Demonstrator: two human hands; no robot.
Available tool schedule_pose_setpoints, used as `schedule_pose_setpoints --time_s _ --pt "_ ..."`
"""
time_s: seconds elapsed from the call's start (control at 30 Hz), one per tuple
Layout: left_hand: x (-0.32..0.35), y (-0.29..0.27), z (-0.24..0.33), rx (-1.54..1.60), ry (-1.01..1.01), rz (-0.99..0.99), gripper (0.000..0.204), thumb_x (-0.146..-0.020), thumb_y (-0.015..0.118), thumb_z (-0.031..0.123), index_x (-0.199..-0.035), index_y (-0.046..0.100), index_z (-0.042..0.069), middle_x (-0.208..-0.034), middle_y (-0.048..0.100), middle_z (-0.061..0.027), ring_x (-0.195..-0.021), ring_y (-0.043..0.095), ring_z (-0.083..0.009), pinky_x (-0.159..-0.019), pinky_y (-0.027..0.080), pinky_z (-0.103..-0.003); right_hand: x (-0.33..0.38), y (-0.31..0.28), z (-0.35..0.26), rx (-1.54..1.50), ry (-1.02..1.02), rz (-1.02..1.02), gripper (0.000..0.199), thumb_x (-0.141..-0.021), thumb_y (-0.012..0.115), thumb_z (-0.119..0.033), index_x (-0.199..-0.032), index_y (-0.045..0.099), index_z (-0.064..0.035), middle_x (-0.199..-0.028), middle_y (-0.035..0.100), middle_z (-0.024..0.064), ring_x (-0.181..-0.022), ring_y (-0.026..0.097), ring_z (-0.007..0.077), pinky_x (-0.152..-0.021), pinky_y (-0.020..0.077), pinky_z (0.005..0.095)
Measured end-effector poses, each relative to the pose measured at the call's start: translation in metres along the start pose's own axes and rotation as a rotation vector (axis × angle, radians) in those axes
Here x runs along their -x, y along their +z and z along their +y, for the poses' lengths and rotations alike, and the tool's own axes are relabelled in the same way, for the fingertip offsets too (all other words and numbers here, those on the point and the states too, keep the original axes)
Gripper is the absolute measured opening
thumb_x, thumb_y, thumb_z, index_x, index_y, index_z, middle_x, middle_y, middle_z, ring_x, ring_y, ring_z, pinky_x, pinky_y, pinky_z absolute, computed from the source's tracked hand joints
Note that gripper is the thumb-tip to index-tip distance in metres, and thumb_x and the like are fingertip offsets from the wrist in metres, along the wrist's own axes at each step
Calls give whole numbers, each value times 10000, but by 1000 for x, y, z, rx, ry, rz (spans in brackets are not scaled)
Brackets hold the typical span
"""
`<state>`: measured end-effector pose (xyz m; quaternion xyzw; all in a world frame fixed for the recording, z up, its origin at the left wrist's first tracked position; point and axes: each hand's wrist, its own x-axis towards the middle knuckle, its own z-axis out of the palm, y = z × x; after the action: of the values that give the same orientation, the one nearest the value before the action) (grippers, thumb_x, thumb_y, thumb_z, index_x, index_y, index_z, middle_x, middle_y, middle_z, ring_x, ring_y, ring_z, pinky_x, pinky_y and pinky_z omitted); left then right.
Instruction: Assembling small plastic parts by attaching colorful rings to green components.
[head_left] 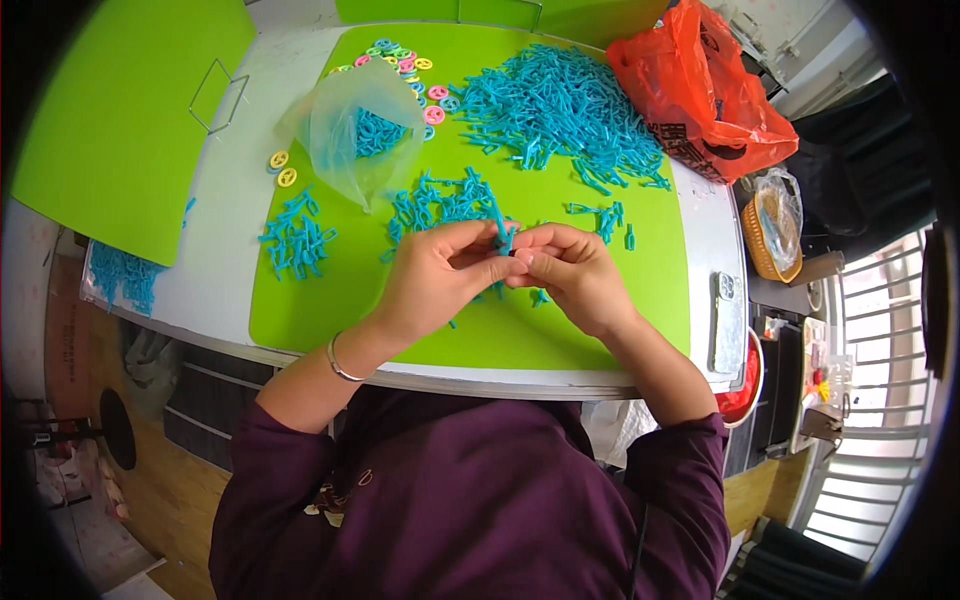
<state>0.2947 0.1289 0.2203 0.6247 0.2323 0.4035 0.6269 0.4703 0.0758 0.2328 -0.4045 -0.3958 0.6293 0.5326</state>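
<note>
My left hand (432, 274) and my right hand (578, 276) meet over the green mat, fingertips pinched. Between them is a small turquoise plastic piece (501, 222), with a thin stem pointing up and away from me. The fingers cover its lower part, so its full shape is hidden. Just beyond my left hand lies a loose heap of turquoise plastic pieces (445, 200). A smaller group of such pieces (606, 218) is beyond my right hand, and another pile (297, 236) lies to the left.
A large turquoise heap (555, 105) covers the far right of the green mat (650, 310). Colourful small wheels (437, 93) lie beside a translucent bag (335, 120) of turquoise parts. A red plastic bag (690, 90) stands at the far right corner, a phone (727, 320) near the right edge.
</note>
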Motion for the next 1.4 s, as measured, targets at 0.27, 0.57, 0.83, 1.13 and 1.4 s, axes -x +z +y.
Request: schedule_pose_setpoints --time_s 0.27,0.57,0.83,1.13,1.4 --pt "23 -100 28 -706 205 483 308 -776 644 -15 -1082 606 -6 -1031 617 -112 -878 605 -148 -723 502 -261 -21 -66 -33 1111 -267 373 186 -842 600 -98 -1012 657 -46 -948 638 80 -840 599 194 -729 489 315" --pt "57 -144 29 -1334 183 698 416 -822 537 -23 -1229 528 63 -1138 588 -110 -1034 549 -196 -889 434 -303 -23 -73 -29 1599 -490 328 199 -715 701 -107 -913 692 -82 -900 576 98 -892 526 277 -800 438 361" --pt "2 -20 27 191 -424 -71 310 -919 540 223 -1170 547 40 -994 614 -74 -830 596 -125 -700 500 -255 -3 -22 -28 1616 -1098 -63 256 -669 707 -33 -921 682 -70 -797 589 45 -740 565 216 -666 468 310" --pt "-25 -19 3 533 -537 -111 192 -861 622 154 -1017 606 43 -931 636 -70 -790 639 -161 -682 541 -222 -12 -26 -23 973 -622 159 283 -711 678 -14 -992 658 -36 -902 624 92 -827 591 245 -716 483 340" --pt "-22 -31 -4 542 -488 25 158 -859 617 115 -999 596 46 -966 637 -94 -867 648 -207 -715 551 -251 -26 -55 -2 1530 -607 -28 238 -745 662 -49 -983 660 -56 -863 593 97 -806 572 271 -704 476 348"
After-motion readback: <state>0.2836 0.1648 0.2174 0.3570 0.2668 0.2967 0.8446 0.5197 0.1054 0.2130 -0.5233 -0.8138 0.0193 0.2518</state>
